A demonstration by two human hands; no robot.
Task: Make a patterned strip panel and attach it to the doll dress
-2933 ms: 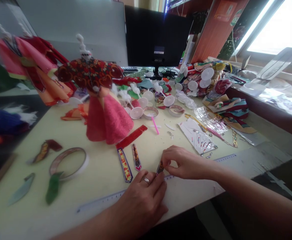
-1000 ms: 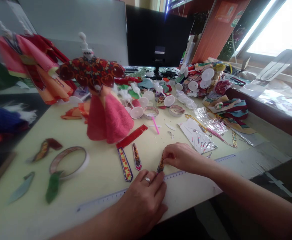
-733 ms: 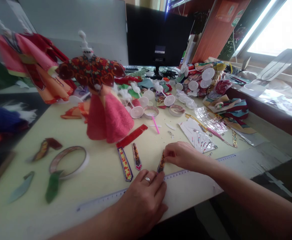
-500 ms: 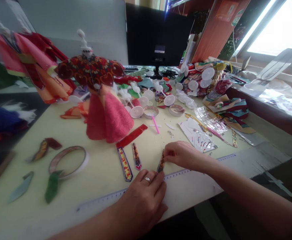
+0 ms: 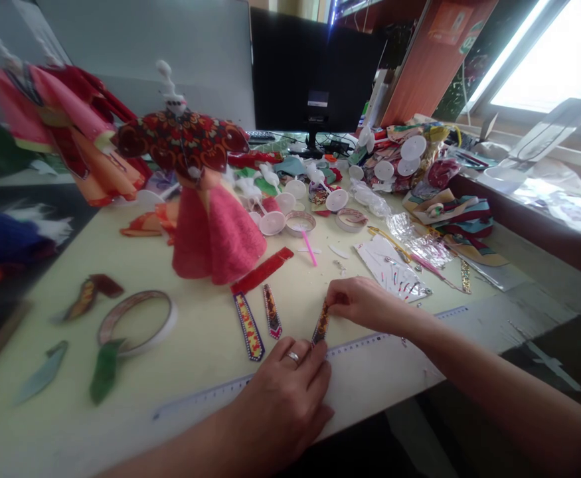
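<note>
A narrow patterned strip [image 5: 321, 324] with a dark, pointed lower end lies on the table between my hands. The fingertips of my left hand [image 5: 290, 375], which wears a ring, press on its lower end. My right hand [image 5: 352, 302] is closed in a pinch at its upper end. To the left lie a similar small strip [image 5: 272, 312] and a longer yellow and red strip with a blue border [image 5: 249, 327]. Under my left hand passes a long clear ruler [image 5: 205, 397].
A doll figure in a red skirt [image 5: 215, 232] stands behind the strips, near a red ribbon [image 5: 263, 270]. A tape roll [image 5: 135, 322] is at the left. A white card with pins [image 5: 392, 269] lies at the right, and a monitor [image 5: 315, 73] stands behind.
</note>
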